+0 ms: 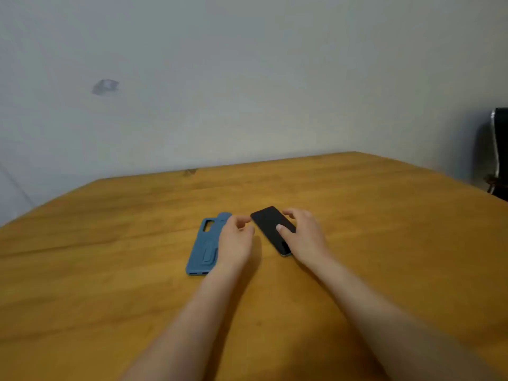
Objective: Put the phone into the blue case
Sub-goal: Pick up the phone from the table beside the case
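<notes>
A pale wall (247,78) fills the upper half, with a small grey mark on its left part; below it a wooden table (384,243) spreads across the whole lower half; a dark chair (499,149) shows at the right edge, beyond the table's far corner. Two bare forearms reach from the bottom edge toward the table's middle. The case (202,248) lies flat, back side up, camera cut-out at its far end and a raised strip near its near end; its right side is partly covered by the left hand (235,237). That hand hangs above the case with fingers loosely curled, thumb and forefinger near each other, gripping nothing. The phone (270,225) lies just right of the case, dark screen up, turned at a slant, apart from the case; the right hand (305,235) rests over its near right part, thumb on the screen, fingers curving round the far long edge, taking hold of it.
</notes>
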A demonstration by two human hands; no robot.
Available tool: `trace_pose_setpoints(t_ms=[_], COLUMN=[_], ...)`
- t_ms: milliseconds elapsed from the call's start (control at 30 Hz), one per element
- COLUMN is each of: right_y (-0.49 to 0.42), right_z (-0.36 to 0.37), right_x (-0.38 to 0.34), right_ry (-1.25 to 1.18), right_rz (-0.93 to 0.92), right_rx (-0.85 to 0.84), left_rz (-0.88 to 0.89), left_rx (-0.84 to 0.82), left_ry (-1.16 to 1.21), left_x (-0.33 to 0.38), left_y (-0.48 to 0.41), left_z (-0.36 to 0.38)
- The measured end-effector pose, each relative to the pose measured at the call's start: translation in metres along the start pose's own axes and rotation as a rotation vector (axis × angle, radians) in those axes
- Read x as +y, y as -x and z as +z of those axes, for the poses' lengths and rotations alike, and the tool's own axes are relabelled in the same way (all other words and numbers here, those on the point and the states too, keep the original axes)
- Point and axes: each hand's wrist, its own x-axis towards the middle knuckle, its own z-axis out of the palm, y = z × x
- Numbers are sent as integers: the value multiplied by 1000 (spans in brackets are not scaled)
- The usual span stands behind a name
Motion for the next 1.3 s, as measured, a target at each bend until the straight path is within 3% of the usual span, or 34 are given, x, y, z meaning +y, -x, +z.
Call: trace_pose_setpoints(t_ms=[333, 933, 1033, 1133, 1233, 1300], right_y=[7, -1, -3, -1, 3, 5], right_z=[20, 25, 23, 19, 14, 13], right_x=[4, 5, 6, 2, -5, -7], right_ry=[126, 353, 308, 182, -32, -113], right_rz=[35, -13, -19, -72, -108, -100], right_rx=[41, -32, -29, 80, 195, 176], left_rz=[54, 204, 191, 156, 109, 89], left_rx=[8, 17, 15, 1, -61, -138], left_ry=[-60, -188, -140, -60, 102, 263], left_x=[-17, -15, -13, -11, -9, -5], left_y=[2, 9, 6, 7, 8, 10], left_z=[10, 18, 18, 18, 20, 21])
